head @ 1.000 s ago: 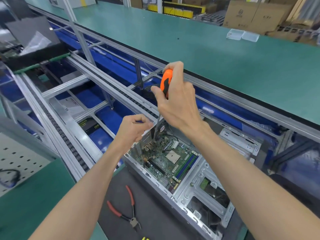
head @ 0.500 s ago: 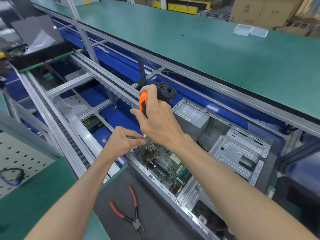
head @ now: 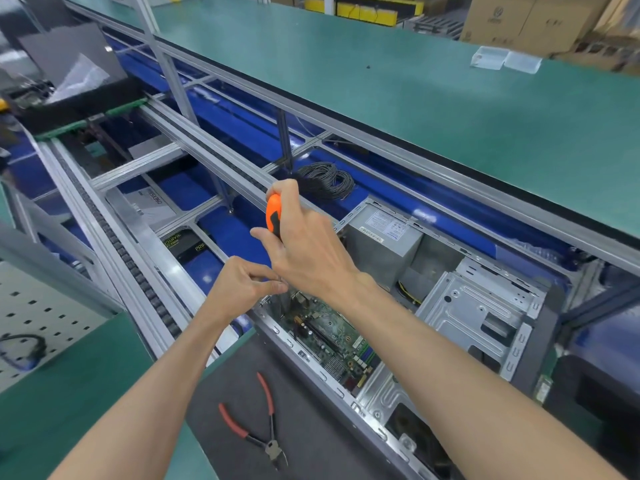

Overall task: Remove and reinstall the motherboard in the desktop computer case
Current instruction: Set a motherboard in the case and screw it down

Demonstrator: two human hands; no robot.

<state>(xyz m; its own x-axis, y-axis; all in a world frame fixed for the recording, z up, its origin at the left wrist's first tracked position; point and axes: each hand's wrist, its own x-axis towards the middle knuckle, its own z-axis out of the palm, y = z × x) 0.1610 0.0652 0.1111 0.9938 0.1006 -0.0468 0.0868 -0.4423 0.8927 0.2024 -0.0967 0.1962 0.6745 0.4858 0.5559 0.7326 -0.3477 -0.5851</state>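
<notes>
An open desktop computer case point(head: 481, 317) lies on its side before me, with the green motherboard point(head: 332, 337) inside its left half. My right hand point(head: 308, 251) grips an orange-and-black screwdriver point(head: 274, 213) above the case's left corner; its shaft is hidden behind the hand. My left hand point(head: 242, 285) pinches something small at the screwdriver's tip, just above the case edge; what it pinches is too small to tell. A grey power supply point(head: 381, 237) sits at the case's far side.
Red-handled pliers point(head: 256, 431) lie on the dark mat point(head: 311, 427) in front of the case. A coil of black wire point(head: 325, 180) lies behind the case. Aluminium conveyor rails point(head: 166, 237) run to the left, and a green bench point(head: 415, 81) lies beyond.
My right hand with the screwdriver has lifted out of the case and moved left and nearer. My left hand has closed its fingertips at the tool's tip. The view has shifted.
</notes>
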